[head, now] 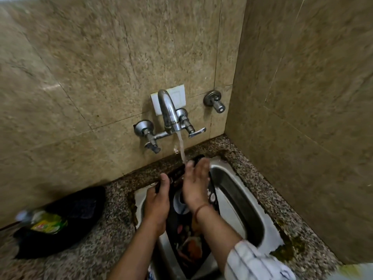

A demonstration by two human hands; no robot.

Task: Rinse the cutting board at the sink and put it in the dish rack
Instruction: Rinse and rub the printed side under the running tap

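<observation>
Water (pixel 182 152) runs from the wall tap (pixel 168 114) onto the top of a dark cutting board (pixel 177 225), which stands tilted over the steel sink (pixel 238 199), its far end leaning toward the granite ledge by the wall. Left hand (pixel 157 203) grips the board's left edge, thumb pointing up along the rim and fingers wrapped behind it. Right hand (pixel 194 184) lies open and flat on the board's face, fingers stretched up into the falling stream; a thin band circles that wrist and a striped sleeve (pixel 254 261) is pushed up the forearm. On the speckled counter (pixel 105 245) left of the sink sits a black tray (pixel 60 221) holding a green bottle (pixel 48 221), blurred. Tan stone tiles cover both walls of the corner
</observation>
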